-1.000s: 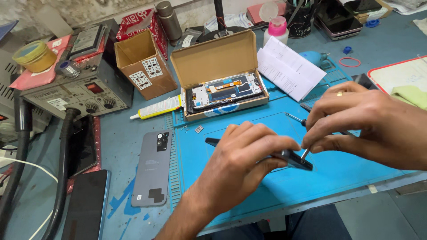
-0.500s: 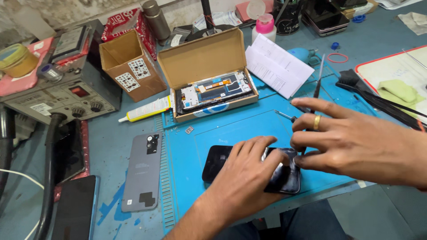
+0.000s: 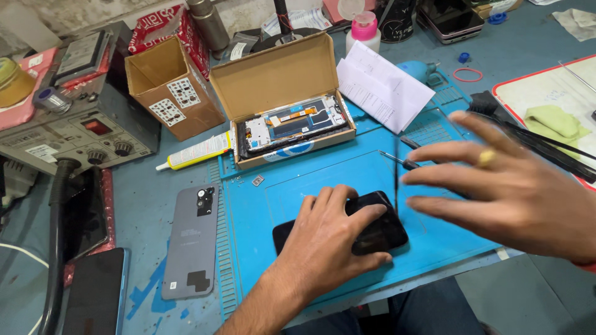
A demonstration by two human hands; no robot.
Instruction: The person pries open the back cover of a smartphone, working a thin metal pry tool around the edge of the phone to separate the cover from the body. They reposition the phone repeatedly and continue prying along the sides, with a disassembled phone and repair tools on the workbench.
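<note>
Fingers of the left hand (image 3: pixel 326 239) press flat on the half-hidden black phone (image 3: pixel 379 232); blurred right hand (image 3: pixel 515 186) hovers, fingers spread.

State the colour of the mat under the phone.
Bright blue mat, clearest in the head view.

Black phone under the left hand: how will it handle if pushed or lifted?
The black phone looks flat and glossy, so it probably slides easily on the blue mat. Likely stiff and fragile. The left hand lies flat on it.
</note>
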